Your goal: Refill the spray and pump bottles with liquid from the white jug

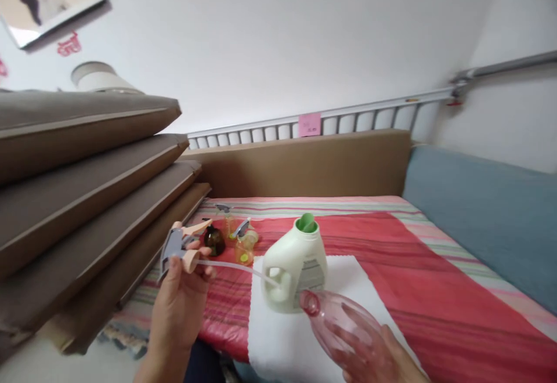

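My left hand [185, 290] grips a grey and peach trigger spray head [174, 246], its fingers closed around the collar. From that collar a thin translucent dip tube [237, 266] reaches right, passing in front of the jug. In my right hand [398, 354] is a clear pink bottle [343, 328], tilted so that its uncapped neck points up and left. The spray head and the bottle are apart. Just behind the bottle neck stands a pale green detergent jug [278, 249] with a green spout inside its open mouth. The jug rests on a white cloth [348, 278].
Several spray bottles, including a dark brown one [214, 241] and a yellowish one [245, 249], stand left of the jug on the red striped cover [365, 238]. Stacked cushions [87, 197] rise at left. A blue padded panel [483, 215] borders the right.
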Available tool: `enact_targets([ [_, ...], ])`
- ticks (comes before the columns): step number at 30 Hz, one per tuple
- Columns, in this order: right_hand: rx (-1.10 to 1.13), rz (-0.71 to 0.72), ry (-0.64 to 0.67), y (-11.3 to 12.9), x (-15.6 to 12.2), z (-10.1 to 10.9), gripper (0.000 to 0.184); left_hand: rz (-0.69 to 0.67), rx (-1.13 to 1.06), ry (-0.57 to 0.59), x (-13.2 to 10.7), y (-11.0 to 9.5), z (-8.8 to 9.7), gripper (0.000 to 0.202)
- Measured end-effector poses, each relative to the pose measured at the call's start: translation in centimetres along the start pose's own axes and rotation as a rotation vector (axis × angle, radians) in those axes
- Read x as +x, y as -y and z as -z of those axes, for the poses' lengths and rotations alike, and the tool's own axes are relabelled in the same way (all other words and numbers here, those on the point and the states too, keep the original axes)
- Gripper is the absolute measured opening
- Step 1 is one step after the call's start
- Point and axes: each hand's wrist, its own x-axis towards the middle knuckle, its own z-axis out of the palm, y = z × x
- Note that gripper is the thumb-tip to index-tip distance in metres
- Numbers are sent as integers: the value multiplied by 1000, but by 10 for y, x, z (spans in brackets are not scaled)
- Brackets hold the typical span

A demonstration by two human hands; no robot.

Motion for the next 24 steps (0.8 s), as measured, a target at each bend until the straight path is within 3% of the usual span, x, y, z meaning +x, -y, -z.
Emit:
enact_targets([
  [6,259,250,-89,-16,-23,-8,63,47,-22,91,-4,8,-22,40],
  [11,273,288,-23,-9,-36,-18,66,84,6,105,-11,18,-23,40],
  [18,347,289,36,-4,-56,-35,53,40,50,106,-7,11,-22,45],
  [24,301,302,-57,-2,-46,-51,65,90,113,62,-27,27,-37,46],
])
